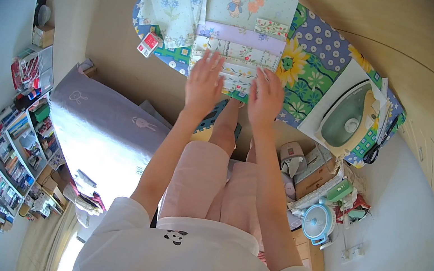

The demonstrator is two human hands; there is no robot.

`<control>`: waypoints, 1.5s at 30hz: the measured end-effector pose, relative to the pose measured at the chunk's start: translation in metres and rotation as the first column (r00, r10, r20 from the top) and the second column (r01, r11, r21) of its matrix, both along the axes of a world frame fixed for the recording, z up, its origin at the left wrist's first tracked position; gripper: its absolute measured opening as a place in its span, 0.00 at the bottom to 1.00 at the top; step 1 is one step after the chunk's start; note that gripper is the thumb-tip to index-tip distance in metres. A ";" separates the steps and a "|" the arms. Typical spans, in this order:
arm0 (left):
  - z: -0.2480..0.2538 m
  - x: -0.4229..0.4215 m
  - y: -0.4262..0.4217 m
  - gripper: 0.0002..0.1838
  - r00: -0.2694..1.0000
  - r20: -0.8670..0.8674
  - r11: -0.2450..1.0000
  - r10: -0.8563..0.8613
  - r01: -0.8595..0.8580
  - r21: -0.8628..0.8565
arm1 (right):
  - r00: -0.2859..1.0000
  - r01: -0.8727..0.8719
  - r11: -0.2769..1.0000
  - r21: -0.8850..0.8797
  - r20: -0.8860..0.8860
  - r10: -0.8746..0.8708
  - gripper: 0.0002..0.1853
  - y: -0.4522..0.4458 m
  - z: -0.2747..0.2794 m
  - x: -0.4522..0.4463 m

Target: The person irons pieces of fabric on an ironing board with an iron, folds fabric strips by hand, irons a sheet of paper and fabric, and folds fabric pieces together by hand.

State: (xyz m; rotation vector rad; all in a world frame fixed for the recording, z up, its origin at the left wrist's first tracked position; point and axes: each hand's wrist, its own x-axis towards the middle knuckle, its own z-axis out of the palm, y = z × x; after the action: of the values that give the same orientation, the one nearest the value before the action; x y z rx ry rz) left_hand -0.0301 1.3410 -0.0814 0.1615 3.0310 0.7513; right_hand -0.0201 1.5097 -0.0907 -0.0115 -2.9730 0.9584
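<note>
A folded fabric piece with several pleated, flower-printed layers (239, 70) lies on the ironing board. Its upper part is a pale panel (277, 9) printed with a rabbit and orange flowers. My left hand (204, 83) lies over the lower left edge of the pleats, fingers stretched out and apart. At the lower right edge, my right hand (266, 94) has its fingers extended, slightly bent at the tips. Neither hand visibly holds anything. A small flower-printed strip (271, 28) rests on the panel's right side.
Pale blue-flowered cloth pieces (170, 8) and a small red-and-white box (149, 44) lie on the left of the patterned ironing board (320, 55). An iron (349, 119) and black-handled scissors (376, 149) are at the right. A grey-covered surface (101, 111) stands to the left.
</note>
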 end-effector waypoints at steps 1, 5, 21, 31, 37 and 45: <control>-0.001 0.001 0.011 0.23 0.996 0.065 0.996 -0.068 0.072 -0.060 | 1.000 -0.001 1.000 -0.001 0.000 0.001 0.19 -0.007 -0.001 0.002; -0.020 0.009 0.016 0.31 0.967 0.202 0.970 -0.152 0.186 -0.159 | 0.992 -0.093 0.993 0.079 0.089 0.086 0.29 -0.022 -0.015 0.013; -0.030 0.013 0.014 0.31 0.990 0.107 0.957 -0.091 0.117 -0.267 | 0.982 -0.128 0.979 0.159 0.158 0.103 0.33 -0.021 -0.030 0.021; -0.029 0.012 0.013 0.31 0.995 0.062 0.952 -0.077 0.092 -0.292 | 0.986 -0.103 0.985 0.136 0.143 0.083 0.33 -0.023 -0.029 0.020; -0.025 0.016 0.011 0.32 0.993 0.110 0.972 -0.044 0.068 -0.223 | 0.985 -0.048 0.998 0.039 0.171 0.040 0.30 -0.015 0.002 -0.006; 0.005 0.045 0.025 0.29 0.976 0.210 0.993 -0.059 0.078 -0.084 | 0.986 -0.065 0.986 0.152 -0.143 0.087 0.28 0.018 -0.014 -0.124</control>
State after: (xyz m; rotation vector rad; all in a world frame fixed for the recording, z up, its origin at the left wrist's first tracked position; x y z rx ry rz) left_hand 0.0147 1.3664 -0.0766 0.1731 2.8391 0.5832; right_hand -0.1438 1.5280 -0.1043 0.1698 -2.9146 0.7094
